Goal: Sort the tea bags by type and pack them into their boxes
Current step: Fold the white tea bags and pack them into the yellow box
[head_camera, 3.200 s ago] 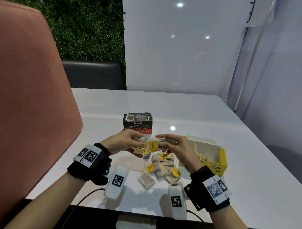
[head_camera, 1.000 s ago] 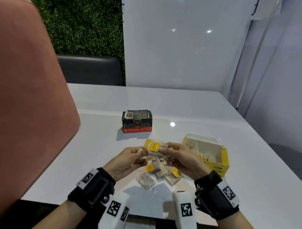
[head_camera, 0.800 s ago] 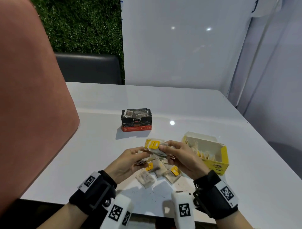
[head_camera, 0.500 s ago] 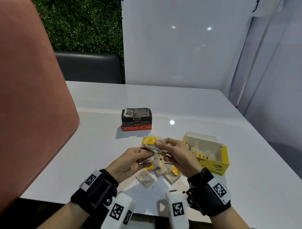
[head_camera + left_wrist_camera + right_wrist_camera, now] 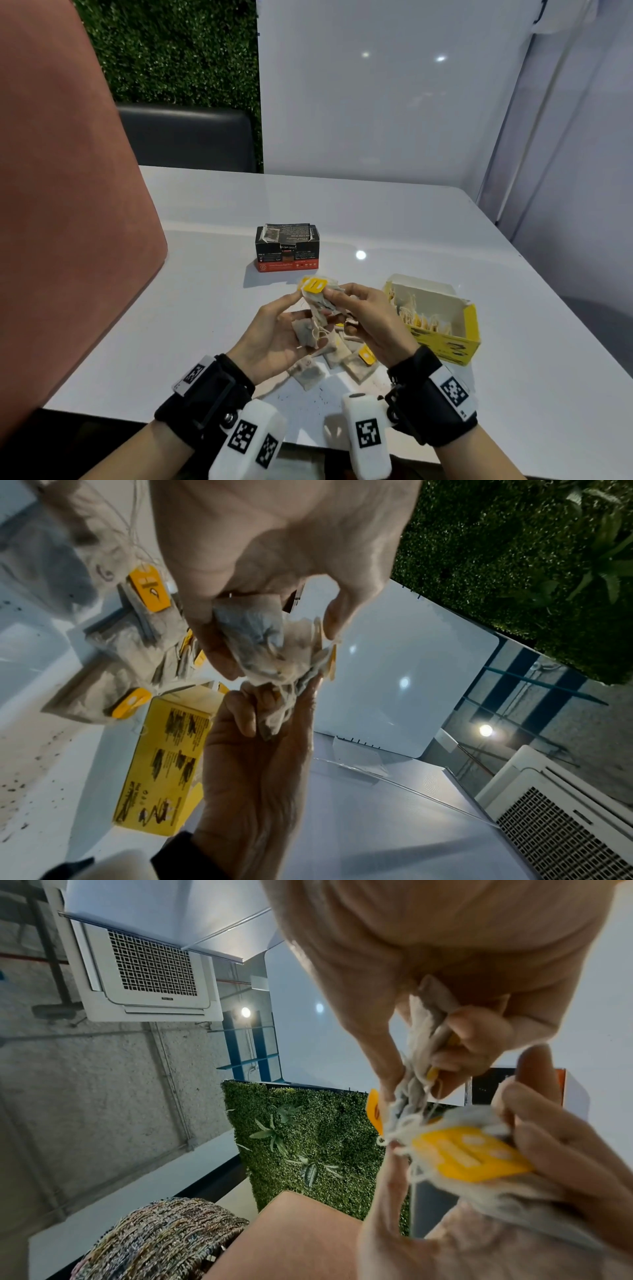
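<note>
Above the table's middle, both hands hold one bunch of tea bags [image 5: 317, 303] with yellow tags [image 5: 314, 285] on top. My left hand [image 5: 305, 320] lies palm up under the bunch, its thumb and fingers curled round the bags [image 5: 270, 642]. From the right, my right hand [image 5: 339, 308] pinches the bunch near the tags [image 5: 421, 1056]. Strings tangle between the bags. Several loose tea bags [image 5: 337, 359] lie on the table below the hands. An open yellow box [image 5: 445, 342] with bags in it stands to the right. A black and red box [image 5: 287, 251] stands farther back.
The white table [image 5: 394, 219] has tea crumbs [image 5: 308, 397] near its front edge. A pink chair back [image 5: 61, 205] fills the left side, and a dark seat [image 5: 185, 137] stands beyond the far edge. White panels close off the back and right.
Both hands have drawn the bunch back from the black box toward me. The left hand has turned palm up under the bags. In the last half second little has moved.
</note>
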### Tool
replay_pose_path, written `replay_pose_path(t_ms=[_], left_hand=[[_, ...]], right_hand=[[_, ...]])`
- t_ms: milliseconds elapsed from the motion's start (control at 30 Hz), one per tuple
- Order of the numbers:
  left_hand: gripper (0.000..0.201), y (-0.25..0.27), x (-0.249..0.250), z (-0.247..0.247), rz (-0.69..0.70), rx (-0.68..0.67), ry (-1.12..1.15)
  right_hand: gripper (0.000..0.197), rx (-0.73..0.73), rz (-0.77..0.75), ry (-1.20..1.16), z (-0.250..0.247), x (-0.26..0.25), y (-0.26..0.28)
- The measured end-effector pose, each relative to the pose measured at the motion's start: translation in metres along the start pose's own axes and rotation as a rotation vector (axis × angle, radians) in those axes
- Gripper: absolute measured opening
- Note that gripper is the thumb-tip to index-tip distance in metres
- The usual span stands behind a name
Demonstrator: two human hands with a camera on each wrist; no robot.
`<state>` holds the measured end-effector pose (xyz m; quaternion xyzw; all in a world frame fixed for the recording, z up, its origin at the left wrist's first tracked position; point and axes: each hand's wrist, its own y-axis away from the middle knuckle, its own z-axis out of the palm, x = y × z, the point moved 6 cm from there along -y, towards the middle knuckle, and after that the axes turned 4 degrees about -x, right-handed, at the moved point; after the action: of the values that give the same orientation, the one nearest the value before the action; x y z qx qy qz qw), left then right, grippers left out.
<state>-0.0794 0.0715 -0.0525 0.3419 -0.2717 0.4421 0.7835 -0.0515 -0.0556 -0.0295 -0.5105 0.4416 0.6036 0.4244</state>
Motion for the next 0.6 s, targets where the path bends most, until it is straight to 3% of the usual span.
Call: replay_pose_path(t_ms=[200,333,600], left_hand=[[0.03,0.0,-0.002,0.002,0.0,-0.067,-0.046],[0.03,0.001,-0.004,0.001,-0.016,-0.061,-0.01],[0.034,-0.009,-0.01,-0.008,0.039,0.058,0.124]], right_hand=[[0.016,-0.028,-0.003,0.045,0.01,0.003,0.002],[0.016,0.014,-0.012,0.066,0.01,0.005,0.001],[0.014,-0.017,0.138,-0.406,0.007,0.005,0.005]])
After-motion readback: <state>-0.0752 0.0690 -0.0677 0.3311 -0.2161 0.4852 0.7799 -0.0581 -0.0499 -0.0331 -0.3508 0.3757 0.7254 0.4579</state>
